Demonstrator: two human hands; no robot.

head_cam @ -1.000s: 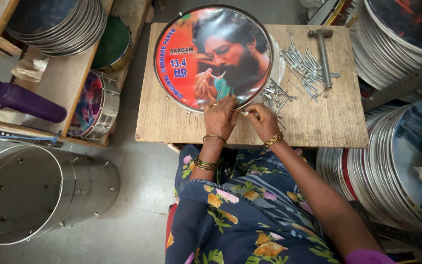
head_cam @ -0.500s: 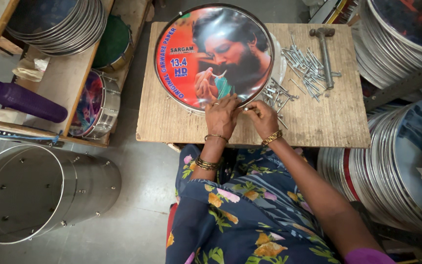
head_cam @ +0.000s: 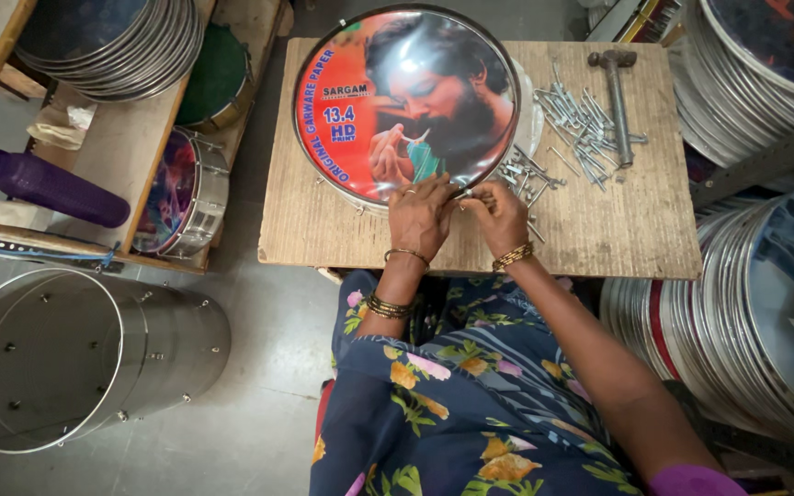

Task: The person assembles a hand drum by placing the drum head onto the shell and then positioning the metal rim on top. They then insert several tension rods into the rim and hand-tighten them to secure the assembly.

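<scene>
left hand (head_cam: 420,214) and right hand (head_cam: 500,213) — on drum (head_cam: 360,147) rim, bolts (head_cam: 581,119) near

Red printed drum head (head_cam: 406,101), purple bottle (head_cam: 43,184), floral navy dress (head_cam: 470,404).

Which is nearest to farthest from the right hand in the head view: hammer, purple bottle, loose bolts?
From the right hand:
1. Loose bolts, just up and right on the wooden table.
2. Hammer, beyond them at the table's far right.
3. Purple bottle, far left on the shelf.

Glossy printed film on the drum head (head_cam: 406,96); bare rough wood tabletop (head_cam: 618,230); shiny metal bolts (head_cam: 581,115); brushed steel shell (head_cam: 75,354).
</scene>
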